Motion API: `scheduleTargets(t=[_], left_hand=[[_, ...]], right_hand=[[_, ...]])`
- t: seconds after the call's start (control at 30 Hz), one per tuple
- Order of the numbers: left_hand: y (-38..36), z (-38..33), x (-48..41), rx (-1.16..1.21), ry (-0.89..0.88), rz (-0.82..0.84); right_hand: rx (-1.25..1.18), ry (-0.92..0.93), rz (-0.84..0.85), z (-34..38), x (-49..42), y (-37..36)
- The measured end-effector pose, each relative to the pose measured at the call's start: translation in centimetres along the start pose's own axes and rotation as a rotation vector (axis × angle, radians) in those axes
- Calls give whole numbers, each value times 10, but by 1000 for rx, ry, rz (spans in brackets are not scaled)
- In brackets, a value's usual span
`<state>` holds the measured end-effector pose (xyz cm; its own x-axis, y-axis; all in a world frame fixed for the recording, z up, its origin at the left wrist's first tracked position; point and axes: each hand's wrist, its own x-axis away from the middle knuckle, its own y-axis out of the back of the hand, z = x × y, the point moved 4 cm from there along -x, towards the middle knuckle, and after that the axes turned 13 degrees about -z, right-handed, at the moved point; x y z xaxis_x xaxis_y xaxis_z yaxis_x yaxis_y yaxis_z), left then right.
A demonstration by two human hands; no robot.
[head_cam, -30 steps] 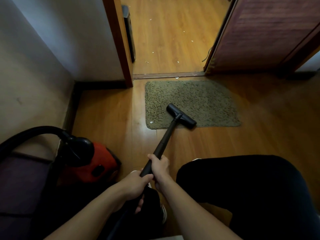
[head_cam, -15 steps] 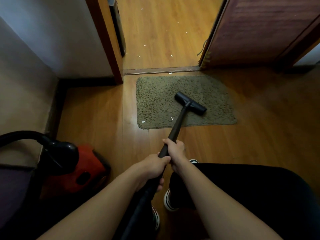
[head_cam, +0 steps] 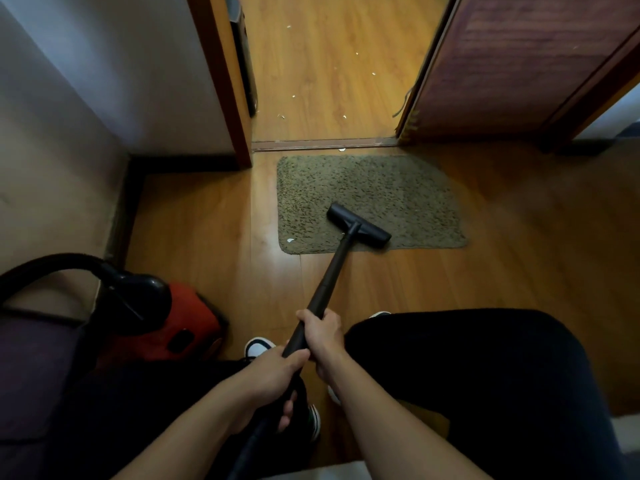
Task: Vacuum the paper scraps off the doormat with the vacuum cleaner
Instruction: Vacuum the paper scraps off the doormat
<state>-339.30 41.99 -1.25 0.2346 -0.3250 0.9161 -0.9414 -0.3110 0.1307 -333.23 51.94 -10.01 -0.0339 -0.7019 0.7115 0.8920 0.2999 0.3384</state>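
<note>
Gripping the black wand (head_cam: 330,275) of the vacuum cleaner, both hands were clamped around the tube, fingers curled tight: the right hand (head_cam: 322,336) sat farther along it, the left hand (head_cam: 273,379) just behind and nearer the body, the two almost touching. From the hands the wand ran away and slightly to the right, its long axis slanting from the near centre toward the far side of the floor. At its far end the floor head (head_cam: 358,228) lay crosswise to the tube, tilted so its left end was farther and its right end nearer, resting on the near edge of the doormat (head_cam: 391,192). One paper scrap (head_cam: 290,240) lay on the mat's near left corner, left of the head. More white scraps (head_cam: 281,116) dotted the wooden floor (head_cam: 207,220) beyond the doorway. The red vacuum body (head_cam: 187,323) stood at the near left, its black hose (head_cam: 52,263) arching off leftward.
</note>
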Motion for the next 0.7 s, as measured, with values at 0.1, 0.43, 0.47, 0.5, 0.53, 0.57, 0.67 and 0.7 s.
scheduleTargets(t=[0.1, 0.43, 0.47, 0.5, 0.53, 0.57, 0.67, 0.7], left_hand=[[12, 22, 13, 4, -8, -38], [33, 52, 32, -6, -31, -94], [33, 53, 30, -3, -37, -98], [32, 53, 27, -3, -46, -101], [31, 53, 24, -2, -58, -104], [30, 53, 20, 1, -70, -111], [23, 49, 11, 13, -110, -136], [20, 47, 7, 24, -118, -134]], right_hand=[[-1, 16, -3, -14, 20, -12], [-54, 8, 31, -35, 51, -35], [-86, -2, 39, -36, 52, -36], [-122, -16, 45, -38, 51, -38], [-173, -39, 53, -39, 50, -39], [-242, -73, 70, -40, 49, -40], [-406, -141, 92, -37, 43, -39], [-412, -130, 80, -37, 37, -40]])
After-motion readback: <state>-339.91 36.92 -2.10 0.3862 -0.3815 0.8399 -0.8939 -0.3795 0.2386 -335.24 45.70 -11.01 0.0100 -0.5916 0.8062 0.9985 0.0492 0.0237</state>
